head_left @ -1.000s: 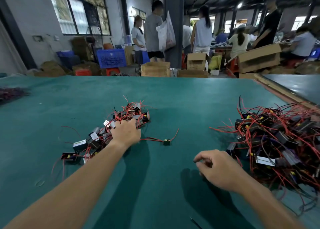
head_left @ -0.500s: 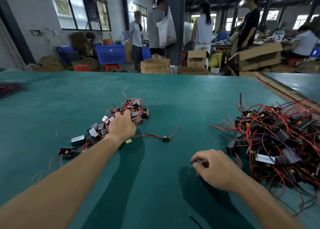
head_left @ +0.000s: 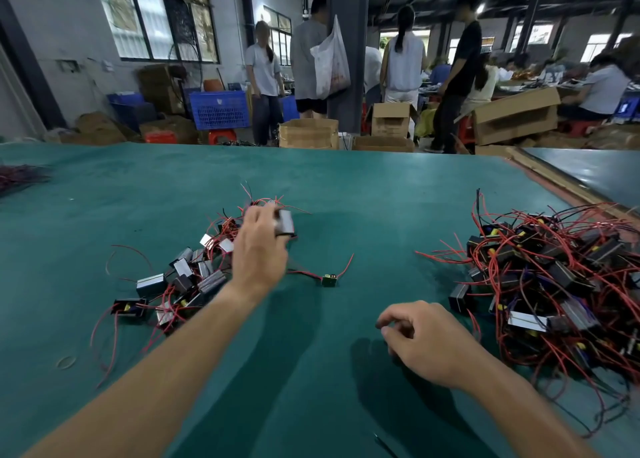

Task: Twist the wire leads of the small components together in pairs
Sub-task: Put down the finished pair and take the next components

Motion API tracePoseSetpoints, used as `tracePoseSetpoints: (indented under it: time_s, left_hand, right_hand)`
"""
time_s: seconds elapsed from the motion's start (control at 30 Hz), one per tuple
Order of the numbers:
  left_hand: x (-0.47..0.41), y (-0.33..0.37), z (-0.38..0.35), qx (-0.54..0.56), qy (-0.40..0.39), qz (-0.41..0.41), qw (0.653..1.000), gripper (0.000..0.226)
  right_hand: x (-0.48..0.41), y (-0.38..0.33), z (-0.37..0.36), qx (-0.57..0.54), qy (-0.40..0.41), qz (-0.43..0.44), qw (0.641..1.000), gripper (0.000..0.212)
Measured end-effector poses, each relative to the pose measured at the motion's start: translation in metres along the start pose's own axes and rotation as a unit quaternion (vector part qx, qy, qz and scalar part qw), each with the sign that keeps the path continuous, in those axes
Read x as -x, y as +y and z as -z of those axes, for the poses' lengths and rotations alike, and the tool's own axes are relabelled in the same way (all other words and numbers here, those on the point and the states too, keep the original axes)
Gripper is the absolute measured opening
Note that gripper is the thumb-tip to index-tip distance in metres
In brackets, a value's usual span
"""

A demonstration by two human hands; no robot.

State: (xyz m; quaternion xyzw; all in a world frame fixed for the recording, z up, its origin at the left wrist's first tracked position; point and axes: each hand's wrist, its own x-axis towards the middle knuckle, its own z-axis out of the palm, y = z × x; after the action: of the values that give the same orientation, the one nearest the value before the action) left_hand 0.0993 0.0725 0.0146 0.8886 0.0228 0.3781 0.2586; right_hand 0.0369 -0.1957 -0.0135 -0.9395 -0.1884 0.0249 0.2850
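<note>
A small pile of black box components with red leads [head_left: 187,281] lies on the green table [head_left: 311,187] at the left. My left hand [head_left: 259,249] is raised over its far end and grips one black component [head_left: 285,222] with red wires trailing from it. A single small component with red leads [head_left: 329,280] lies alone between the piles. A large tangled heap of components and red wires [head_left: 554,284] sits at the right. My right hand [head_left: 426,343] hovers near the table in front of that heap, fingers loosely curled, holding nothing visible.
A rubber band [head_left: 65,362] lies near the front left. Dark wire bundles [head_left: 20,177] sit at the table's far left edge. A second table [head_left: 595,173] adjoins at the right. Cardboard boxes [head_left: 308,133], a blue crate [head_left: 220,109] and several standing people are beyond the far edge.
My left hand has lifted off the small pile and moved farther away, now holding a black component up. My right hand has stayed in place.
</note>
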Motion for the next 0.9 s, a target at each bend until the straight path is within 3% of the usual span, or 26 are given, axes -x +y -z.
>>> tracePoseSetpoints:
  time_s: [0.1, 0.27, 0.43, 0.57, 0.67, 0.9]
  left_hand:
    - [0.024, 0.054, -0.002, 0.084, -0.019, -0.123, 0.989, 0.052]
    - [0.090, 0.095, -0.017, 0.154, -0.183, -0.210, 0.948, 0.061]
    - [0.108, 0.085, -0.020, 0.175, -0.277, -0.190, 0.925, 0.073]
    - [0.104, 0.077, -0.018, 0.126, -0.279, -0.148, 0.941, 0.080]
    - [0.098, 0.072, -0.018, 0.098, -0.264, -0.113, 0.953, 0.079]
    - [0.089, 0.060, -0.020, 0.038, -0.204, -0.035, 0.978, 0.053]
  right_hand:
    - [-0.002, 0.002, -0.002, -0.028, 0.032, -0.006, 0.999, 0.017]
    - [-0.007, 0.003, 0.000, -0.152, 0.096, -0.052, 0.982, 0.030]
    - [-0.005, 0.005, 0.003, -0.111, 0.118, -0.042, 0.986, 0.012]
    - [-0.004, 0.002, 0.010, -0.061, 0.161, -0.029, 0.985, 0.011]
    - [-0.003, 0.000, 0.011, -0.084, 0.213, -0.023, 0.973, 0.013]
    - [-0.004, 0.000, 0.014, -0.135, 0.333, 0.014, 0.933, 0.010]
